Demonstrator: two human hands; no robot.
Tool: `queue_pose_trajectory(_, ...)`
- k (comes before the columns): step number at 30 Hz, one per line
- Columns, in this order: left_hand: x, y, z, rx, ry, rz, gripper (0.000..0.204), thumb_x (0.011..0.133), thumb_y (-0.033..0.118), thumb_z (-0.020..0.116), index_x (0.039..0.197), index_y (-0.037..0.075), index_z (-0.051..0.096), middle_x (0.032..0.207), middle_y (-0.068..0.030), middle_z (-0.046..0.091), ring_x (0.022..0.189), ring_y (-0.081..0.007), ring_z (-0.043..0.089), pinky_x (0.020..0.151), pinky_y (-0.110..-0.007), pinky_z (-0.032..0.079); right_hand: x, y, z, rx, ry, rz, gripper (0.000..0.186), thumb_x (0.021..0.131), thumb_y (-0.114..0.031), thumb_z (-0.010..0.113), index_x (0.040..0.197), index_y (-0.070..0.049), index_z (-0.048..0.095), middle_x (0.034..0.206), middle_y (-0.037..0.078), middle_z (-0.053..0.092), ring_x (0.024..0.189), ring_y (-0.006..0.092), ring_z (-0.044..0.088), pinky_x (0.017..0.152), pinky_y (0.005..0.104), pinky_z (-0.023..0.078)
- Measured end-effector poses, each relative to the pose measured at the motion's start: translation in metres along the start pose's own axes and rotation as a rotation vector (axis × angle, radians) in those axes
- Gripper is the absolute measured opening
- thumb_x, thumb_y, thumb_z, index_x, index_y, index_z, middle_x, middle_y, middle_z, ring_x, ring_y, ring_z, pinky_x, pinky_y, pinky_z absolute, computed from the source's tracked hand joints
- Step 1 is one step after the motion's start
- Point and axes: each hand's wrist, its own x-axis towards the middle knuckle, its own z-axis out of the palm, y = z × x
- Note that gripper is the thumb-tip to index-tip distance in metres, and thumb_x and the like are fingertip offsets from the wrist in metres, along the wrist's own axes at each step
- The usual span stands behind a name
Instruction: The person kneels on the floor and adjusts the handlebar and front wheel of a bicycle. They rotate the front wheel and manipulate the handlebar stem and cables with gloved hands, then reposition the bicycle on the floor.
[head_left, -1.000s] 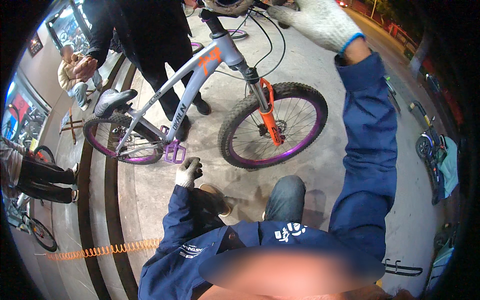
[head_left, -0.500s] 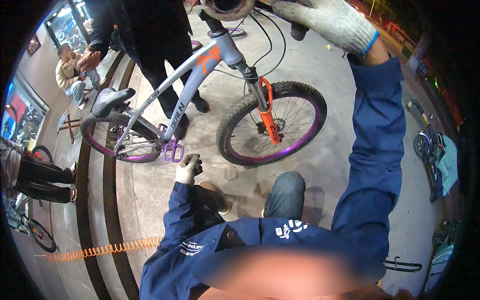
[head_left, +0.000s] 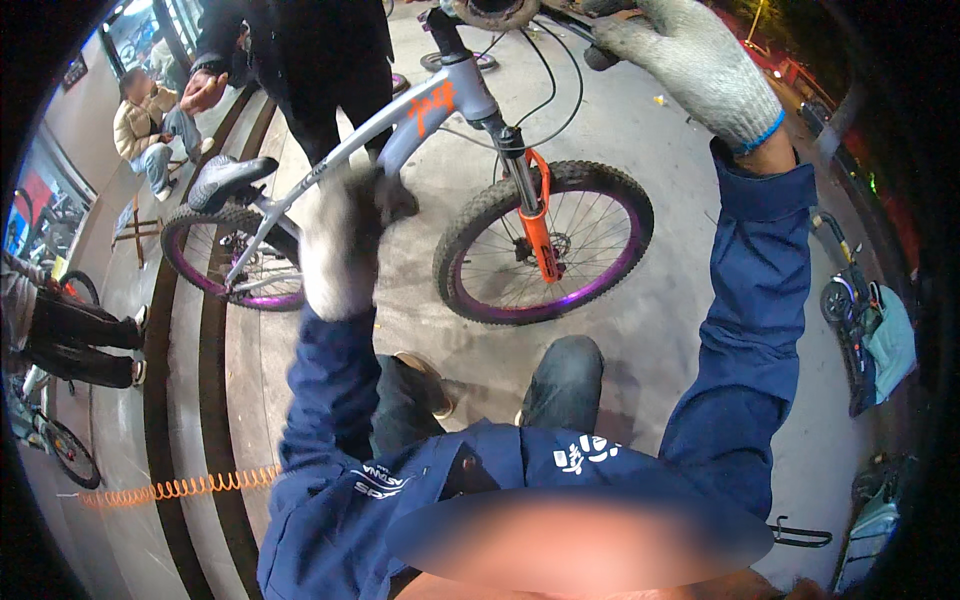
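A grey bicycle point(head_left: 460, 92) with purple rims and an orange front fork point(head_left: 536, 235) stands in front of me. My right hand point(head_left: 705, 80), in a white knit glove, is at the top, closed on the handlebar grip. My left hand point(head_left: 340, 250), also gloved, is raised and smeared by motion in front of the lower frame tube and pedal area, hiding them; I cannot tell whether it touches the bike or how its fingers are held. The saddle point(head_left: 228, 180) is behind it to the left.
A person in dark clothes point(head_left: 315, 55) stands beyond the bike. At the left, a person squats point(head_left: 145, 125) and another stands point(head_left: 75, 335) on the steps point(head_left: 210, 390), near other bikes point(head_left: 60, 450). An orange coiled hose point(head_left: 200, 485) crosses the steps. A scooter point(head_left: 840, 305) is at the right.
My left hand has risen quickly from near the knee to in front of the bike frame. My right hand and the handlebar have shifted slightly right and down in the picture.
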Motion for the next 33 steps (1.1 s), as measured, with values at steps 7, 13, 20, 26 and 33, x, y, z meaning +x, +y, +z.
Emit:
queue_pose_trajectory(7,0.084,0.131,0.111,0.161,-0.166,0.413,0.040,0.105,0.043,0.058,0.108,0.003,0.066,0.082,-0.0002,0.065,0.072,-0.0116,0.060,0.067,-0.027,0.048,-0.007,0.020,0.017,0.335,0.016,-0.131,0.018,0.100,-0.003,0.060,0.114,0.007,0.057,0.091,0.010,0.067,0.084,0.0182,0.067,0.080,0.0335,0.056)
queue_pose_trajectory(13,0.101,0.128,0.138,0.426,-0.264,0.496,0.038,0.108,0.038,0.055,0.110,0.001,0.064,0.093,-0.0010,0.063,0.083,-0.0078,0.055,0.075,-0.025,0.046,-0.009,-0.006,0.022,0.197,0.137,-0.114,0.018,0.095,-0.005,0.059,0.111,0.004,0.059,0.088,0.015,0.067,0.079,0.0201,0.068,0.074,0.0352,0.056)
queue_pose_trajectory(20,0.103,0.120,0.136,0.308,-0.261,0.520,0.034,0.110,0.034,0.053,0.103,0.002,0.063,0.087,0.0001,0.059,0.077,-0.0080,0.050,0.072,-0.025,0.042,-0.006,-0.005,0.024,-0.178,0.275,-0.292,0.021,0.094,-0.013,0.063,0.109,0.002,0.065,0.089,0.019,0.071,0.083,0.0234,0.071,0.078,0.0362,0.056)
queue_pose_trajectory(26,0.123,0.128,0.133,0.396,-0.395,0.751,0.036,0.108,0.025,0.054,0.086,-0.003,0.061,0.080,-0.0030,0.050,0.066,-0.0090,0.051,0.057,-0.025,0.039,0.028,0.038,0.044,0.388,0.319,-0.640,0.037,0.103,-0.038,0.065,0.105,-0.002,0.067,0.092,0.003,0.069,0.089,0.0121,0.064,0.082,0.0286,0.051)
queue_pose_trajectory(33,0.128,0.121,0.141,0.335,-0.412,0.606,0.066,0.107,0.058,0.044,0.073,0.003,0.063,0.064,-0.0036,0.057,0.057,-0.0121,0.050,0.055,-0.028,0.034,0.067,0.038,0.082,1.454,0.346,-0.752,0.064,0.100,-0.069,0.050,0.098,-0.008,0.070,0.070,0.001,0.060,0.052,0.0089,0.045,0.048,0.0258,0.033)
